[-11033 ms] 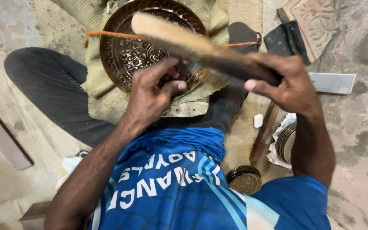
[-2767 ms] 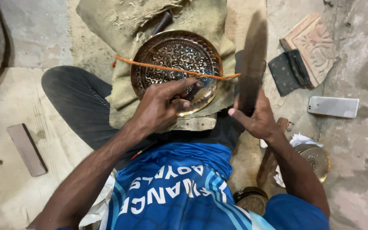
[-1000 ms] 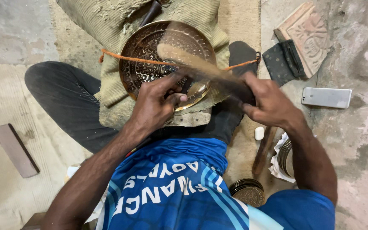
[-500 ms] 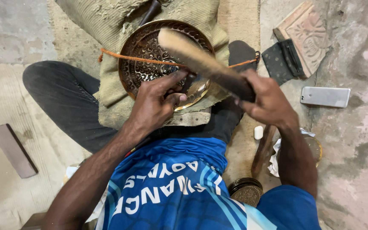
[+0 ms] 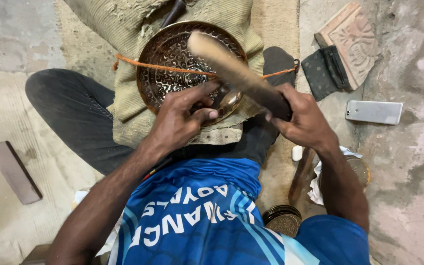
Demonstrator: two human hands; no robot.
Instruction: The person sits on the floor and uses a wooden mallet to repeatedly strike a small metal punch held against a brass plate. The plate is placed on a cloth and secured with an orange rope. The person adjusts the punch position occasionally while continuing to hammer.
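A round engraved metal plate point(image 5: 172, 66) lies on a folded burlap cloth point(image 5: 133, 98) over my legs, with an orange cord point(image 5: 153, 66) stretched across it. My left hand point(image 5: 182, 122) rests at the plate's near rim, fingers pinched around a small tool that I can barely see. My right hand point(image 5: 300, 120) grips the dark handle of a wooden mallet point(image 5: 231, 71), which is raised at a slant over the plate's right side.
A phone point(image 5: 374, 112) lies on the floor at right, beside a dark pouch point(image 5: 322, 71) and a carved block point(image 5: 352, 41). Small round metal pieces point(image 5: 283, 221) sit near my right knee. A flat wooden bar point(image 5: 13, 172) lies at left.
The mallet has risen and fallen over the plate several times; since half a second ago its head has shifted slightly lower and right. My left hand has stayed at the near rim.
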